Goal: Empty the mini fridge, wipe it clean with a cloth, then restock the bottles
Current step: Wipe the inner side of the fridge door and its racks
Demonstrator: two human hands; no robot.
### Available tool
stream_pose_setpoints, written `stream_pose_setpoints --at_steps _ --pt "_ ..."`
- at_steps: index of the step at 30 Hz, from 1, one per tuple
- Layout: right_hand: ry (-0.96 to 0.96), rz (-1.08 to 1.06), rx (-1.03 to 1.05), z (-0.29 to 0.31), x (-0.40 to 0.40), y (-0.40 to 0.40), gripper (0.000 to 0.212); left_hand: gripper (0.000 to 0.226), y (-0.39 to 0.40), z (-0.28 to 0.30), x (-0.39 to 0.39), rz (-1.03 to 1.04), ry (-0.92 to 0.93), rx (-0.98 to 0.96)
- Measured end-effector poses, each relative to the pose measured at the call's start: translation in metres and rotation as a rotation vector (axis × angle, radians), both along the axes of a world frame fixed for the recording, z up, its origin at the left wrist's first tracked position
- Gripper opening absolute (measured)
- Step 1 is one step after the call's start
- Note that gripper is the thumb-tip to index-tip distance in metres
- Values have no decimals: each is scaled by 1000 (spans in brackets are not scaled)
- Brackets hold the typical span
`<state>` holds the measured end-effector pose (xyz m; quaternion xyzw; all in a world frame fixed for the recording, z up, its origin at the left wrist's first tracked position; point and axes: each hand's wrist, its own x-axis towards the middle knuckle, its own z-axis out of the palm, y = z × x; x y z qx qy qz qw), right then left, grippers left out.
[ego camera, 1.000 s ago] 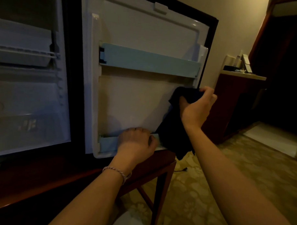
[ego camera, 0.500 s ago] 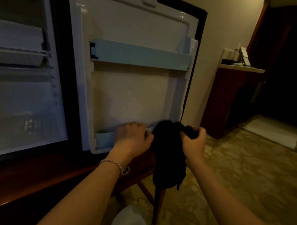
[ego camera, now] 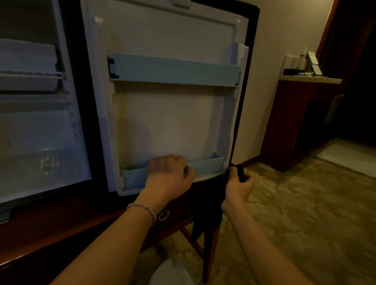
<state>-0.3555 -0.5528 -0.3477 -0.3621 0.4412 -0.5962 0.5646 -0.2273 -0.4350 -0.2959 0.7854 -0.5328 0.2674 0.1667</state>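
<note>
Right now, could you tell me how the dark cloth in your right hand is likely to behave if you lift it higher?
The dark cloth is probably floppy: it hangs limp below the right hand, which pinches only its top. It is likely light, since a small pinch holds it. It looks unlikely to slip, being bunched between the fingers, though it may swing against the white fridge door.

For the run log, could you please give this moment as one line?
wiping | left hand grips lower door shelf | right hand holds cloth
</note>
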Motion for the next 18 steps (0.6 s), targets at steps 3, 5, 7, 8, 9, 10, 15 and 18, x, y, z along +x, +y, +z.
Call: stream_pose_setpoints --at_steps 3,5,7,8,9,10,15,18 --pt "-81 -43 43 -3 8 1 25 37 4 -4 3 -73 -25 -32" --pt "-163 -35 57 -7 12 1 34 34 7 -7 6 -128 -31 -81" --pt "-192 -9 67 -13 19 5 52 35 9 -10 9 -164 -31 -135" --pt "-201 -15 71 -18 27 7 56 35 10 -9 10 -177 -23 -151" --pt "-193 -19 59 -20 32 12 55 35 10 -9 10 -184 -13 -161" --pt "-201 -24 53 -20 38 21 51 36 9 -9 10 -184 -10 -174" --pt "-337 7 72 -28 75 54 25 43 8 -11 11 -154 -24 -159" --pt "-459 118 139 -73 117 45 25 51 11 -10 15 -177 -13 -127"
